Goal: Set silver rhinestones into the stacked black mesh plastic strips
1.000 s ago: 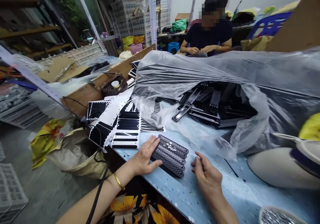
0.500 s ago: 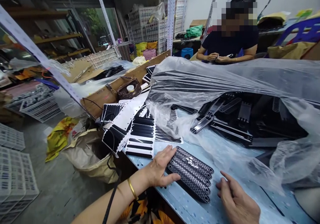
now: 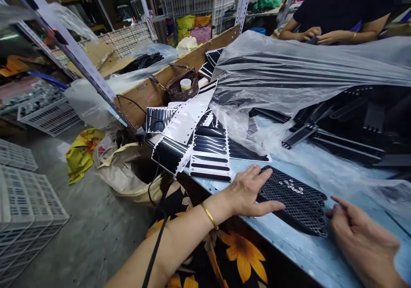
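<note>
Head view: left hand point(image 3: 248, 189) flat, open on mesh strips point(image 3: 293, 200); right hand point(image 3: 359, 236) open beside. Washers point(image 3: 294, 188) may roll off if strips shift.

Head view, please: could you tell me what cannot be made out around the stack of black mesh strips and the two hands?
- Stack of black mesh strips: left end hidden under the left hand; strip count unclear.
- Small rings on the stack: too small to identify.
- Right hand: cut off by the bottom-right edge.
- Black parts: veiled by the clear plastic sheet.

Head view, down over workbench point(image 3: 257, 232)
</note>
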The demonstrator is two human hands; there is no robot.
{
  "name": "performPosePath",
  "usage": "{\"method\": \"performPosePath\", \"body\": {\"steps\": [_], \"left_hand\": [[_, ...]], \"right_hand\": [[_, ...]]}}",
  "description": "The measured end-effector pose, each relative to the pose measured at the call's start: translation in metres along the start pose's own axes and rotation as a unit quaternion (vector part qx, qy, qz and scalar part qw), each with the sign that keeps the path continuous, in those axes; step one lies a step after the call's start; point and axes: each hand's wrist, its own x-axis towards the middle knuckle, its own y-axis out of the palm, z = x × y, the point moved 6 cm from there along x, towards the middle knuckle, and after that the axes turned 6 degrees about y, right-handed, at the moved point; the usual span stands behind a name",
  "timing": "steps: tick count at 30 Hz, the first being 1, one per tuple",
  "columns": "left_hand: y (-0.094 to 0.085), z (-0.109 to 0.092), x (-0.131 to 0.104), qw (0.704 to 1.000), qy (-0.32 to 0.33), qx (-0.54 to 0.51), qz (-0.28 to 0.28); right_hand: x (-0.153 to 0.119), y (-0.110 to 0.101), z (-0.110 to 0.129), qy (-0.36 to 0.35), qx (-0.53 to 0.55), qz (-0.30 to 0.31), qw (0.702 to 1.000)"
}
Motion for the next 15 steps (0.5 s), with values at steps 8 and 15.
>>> {"method": "performPosePath", "body": {"steps": [8, 15], "left_hand": [[-0.001, -0.002, -0.001, 1.0, -0.01, 0.01, 0.018], [0.001, -0.002, 0.0, 0.999, -0.004, 0.035, 0.021]], "right_hand": [[0.009, 0.011, -0.009, -0.056, -0.045, -0.083, 0.994], [0.01, 0.015, -0.008, -0.143, -0.04, -0.194, 0.97]]}}
